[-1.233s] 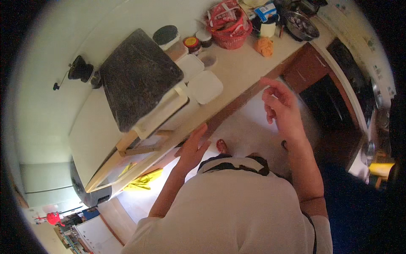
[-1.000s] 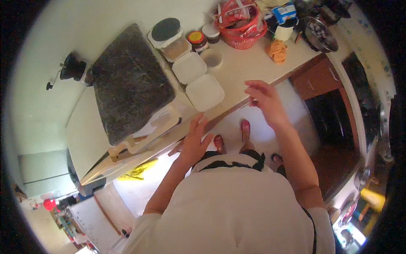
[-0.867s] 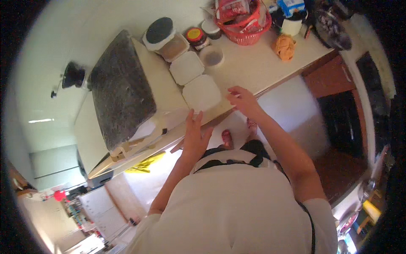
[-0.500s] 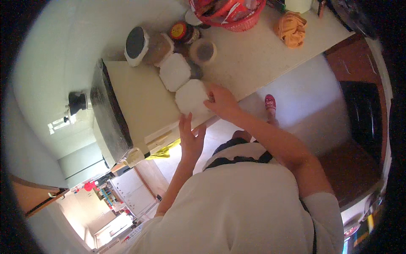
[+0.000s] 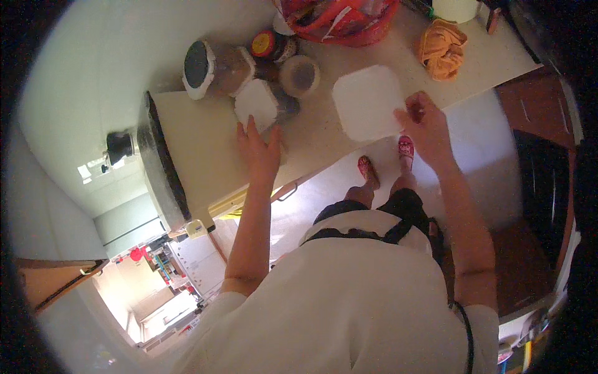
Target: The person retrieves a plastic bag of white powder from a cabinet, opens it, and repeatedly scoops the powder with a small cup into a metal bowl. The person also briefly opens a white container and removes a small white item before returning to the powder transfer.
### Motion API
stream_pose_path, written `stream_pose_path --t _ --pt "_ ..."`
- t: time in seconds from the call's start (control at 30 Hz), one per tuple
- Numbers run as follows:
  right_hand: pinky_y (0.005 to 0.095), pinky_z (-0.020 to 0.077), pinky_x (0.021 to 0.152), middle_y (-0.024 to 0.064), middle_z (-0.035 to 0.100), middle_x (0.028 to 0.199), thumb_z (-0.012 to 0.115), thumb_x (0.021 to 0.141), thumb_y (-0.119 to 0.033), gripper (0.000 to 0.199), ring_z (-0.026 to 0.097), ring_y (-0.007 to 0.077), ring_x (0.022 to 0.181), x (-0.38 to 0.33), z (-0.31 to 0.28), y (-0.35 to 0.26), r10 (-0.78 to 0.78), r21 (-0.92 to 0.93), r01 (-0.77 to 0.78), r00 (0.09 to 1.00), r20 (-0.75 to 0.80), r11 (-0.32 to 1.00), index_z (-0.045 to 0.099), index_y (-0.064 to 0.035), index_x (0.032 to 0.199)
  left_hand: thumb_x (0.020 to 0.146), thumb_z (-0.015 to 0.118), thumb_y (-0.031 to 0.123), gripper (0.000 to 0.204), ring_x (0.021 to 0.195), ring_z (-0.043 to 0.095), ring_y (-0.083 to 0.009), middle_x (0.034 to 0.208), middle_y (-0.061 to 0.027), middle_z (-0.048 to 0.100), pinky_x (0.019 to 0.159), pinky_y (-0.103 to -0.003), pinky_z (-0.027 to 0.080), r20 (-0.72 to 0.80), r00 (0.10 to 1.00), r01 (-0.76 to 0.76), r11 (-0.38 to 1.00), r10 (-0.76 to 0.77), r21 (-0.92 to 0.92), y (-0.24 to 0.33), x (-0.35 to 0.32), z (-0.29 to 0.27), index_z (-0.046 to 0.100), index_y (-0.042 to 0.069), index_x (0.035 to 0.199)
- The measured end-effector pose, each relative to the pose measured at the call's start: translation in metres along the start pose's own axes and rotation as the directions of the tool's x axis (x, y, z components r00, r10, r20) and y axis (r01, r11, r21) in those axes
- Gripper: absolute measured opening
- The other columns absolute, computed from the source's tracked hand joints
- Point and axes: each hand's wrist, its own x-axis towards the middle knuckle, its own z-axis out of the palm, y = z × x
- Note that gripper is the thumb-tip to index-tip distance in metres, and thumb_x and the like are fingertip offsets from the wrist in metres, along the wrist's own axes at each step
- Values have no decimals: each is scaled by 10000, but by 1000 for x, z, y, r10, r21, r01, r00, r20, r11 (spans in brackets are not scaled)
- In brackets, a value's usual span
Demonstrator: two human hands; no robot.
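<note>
- A plain off-white T-shirt (image 5: 349,299), loose, softly creased down the front
- Short sleeves (image 5: 483,315) in the same cloth, ending above the elbows
- A black band (image 5: 342,235) across the waist, rather uneven from here
- A thin black cord (image 5: 467,333) along the shirt's right side
- Dark, near-black shorts (image 5: 408,209)
- Red shoes (image 5: 366,169), paler patterning on top

No lettering or numbers can be read.

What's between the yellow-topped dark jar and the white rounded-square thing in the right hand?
A round, pale-rimmed tub stands there in the head view.
</note>
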Motion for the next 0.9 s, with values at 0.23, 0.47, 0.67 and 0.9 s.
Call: stream_pose_path --t 0.23,0.47,0.67,0.9 --pt "326 558 609 104 652 795 742 907 -255 338 638 156 687 34 -41 -14 31 101 -22 996 -89 995 594 33 1003 873 679 597 885 1342 383 -570 1441 -428 380 1095 -603 354 8 997 81 992 -82 91 -13 47 32 410 23 1490" --pt "309 540 595 85 642 782 770 899 -265 345 604 145 637 48 -47 -1 -23 217 44 995 -96 975 605 17 1008 811 658 702 945 1350 414 -513 1447 -345 438 1080 -609 359 132 980 105 950 -149 294 -10 72 36 389 151 1530" --pt "334 494 576 84 586 729 753 899 -196 226 547 175 589 -14 -44 -34 -198 -133 171 954 -224 976 605 -33 948 820 665 654 866 1274 505 -476 1413 -260 517 1039 -597 394 200 976 21 952 -86 306 5 50 9 440 188 1513" --pt "439 521 719 183 637 865 650 921 -173 165 646 362 796 -22 78 -42 -339 150 306 890 307 940 623 -12 943 823 649 664 812 1182 568 -467 1382 -243 546 1011 -556 437 189 977 20 922 -100 387 27 30 -9 487 236 1492"
